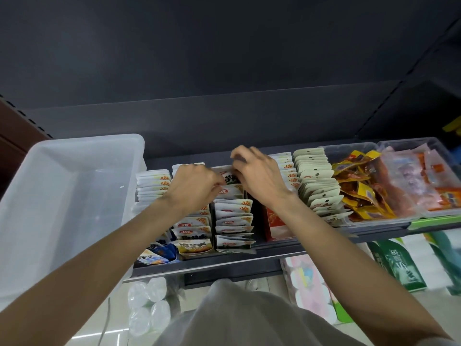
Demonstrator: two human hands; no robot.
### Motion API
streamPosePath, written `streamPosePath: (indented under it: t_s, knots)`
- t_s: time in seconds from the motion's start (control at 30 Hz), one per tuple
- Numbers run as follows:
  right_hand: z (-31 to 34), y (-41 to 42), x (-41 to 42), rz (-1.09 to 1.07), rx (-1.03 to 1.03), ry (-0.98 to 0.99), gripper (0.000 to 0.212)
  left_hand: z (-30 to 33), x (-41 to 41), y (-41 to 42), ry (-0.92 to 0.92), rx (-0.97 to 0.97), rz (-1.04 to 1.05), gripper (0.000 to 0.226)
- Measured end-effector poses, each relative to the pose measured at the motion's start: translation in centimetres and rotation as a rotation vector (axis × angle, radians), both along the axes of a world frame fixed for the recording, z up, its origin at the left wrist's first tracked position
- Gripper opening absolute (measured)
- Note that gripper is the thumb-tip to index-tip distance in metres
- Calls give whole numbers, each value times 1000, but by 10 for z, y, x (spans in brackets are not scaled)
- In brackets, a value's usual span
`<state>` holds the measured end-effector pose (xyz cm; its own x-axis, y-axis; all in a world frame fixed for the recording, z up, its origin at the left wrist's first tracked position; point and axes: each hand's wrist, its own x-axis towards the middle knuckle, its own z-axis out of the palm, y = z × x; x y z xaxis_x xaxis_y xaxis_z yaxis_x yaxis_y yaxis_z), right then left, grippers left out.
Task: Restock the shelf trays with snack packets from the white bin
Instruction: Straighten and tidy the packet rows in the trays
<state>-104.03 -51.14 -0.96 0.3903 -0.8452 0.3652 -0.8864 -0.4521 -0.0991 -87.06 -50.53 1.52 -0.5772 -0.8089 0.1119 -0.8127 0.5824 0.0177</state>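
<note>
We have both hands down in the middle row of packets on the shelf. Our left hand is curled, fingertips pressed into the standing packets; whether it actually grips one we cannot tell. Our right hand is bent over the back of the same row, fingers pinched at the top edge of a white-and-dark snack packet that sits tilted between the two hands. Just below our fingers, toward us, the row of white packets stands upright in its tray. Just right of our right fingers runs another row of pale packets, and beyond that a clear tray of yellow and orange packets. Left of our left fingers sits the white bin, touching the shelf trays, and no packets show in it.
</note>
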Motion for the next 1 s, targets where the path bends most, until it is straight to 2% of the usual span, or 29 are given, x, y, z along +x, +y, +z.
streamPosePath:
  t_s: [0.13,0.23,0.37,0.5,0.57,0.67,0.77,0.83,0.9,1.0]
  knots:
    - [-4,5,1,-5,44,-48,16,-6,7,7,133,-124,-50,8]
    - [-4,0,1,2,190,-1,14,-10,9,9,139,-122,-79,10]
    - [3,-6,-5,-9,299,-98,22,-8,11,3,195,-118,-73,8]
    - [9,-1,-4,-71,469,-399,26,2,8,-1,196,-19,87,9]
    - [6,8,0,-136,559,-567,30,6,7,0,275,67,168,14]
    - [-2,27,9,-225,730,-1015,37,15,3,13,657,212,320,27]
    - [-11,43,17,-263,776,-1446,40,18,-16,41,1038,598,548,42]
    - [-16,52,17,-233,814,-1574,40,12,-31,53,1091,693,600,48]
    - [-20,58,17,-180,848,-1520,43,6,-39,55,1013,655,576,51]
    - [-27,63,14,-110,716,-1159,56,-1,-43,50,913,611,589,52]
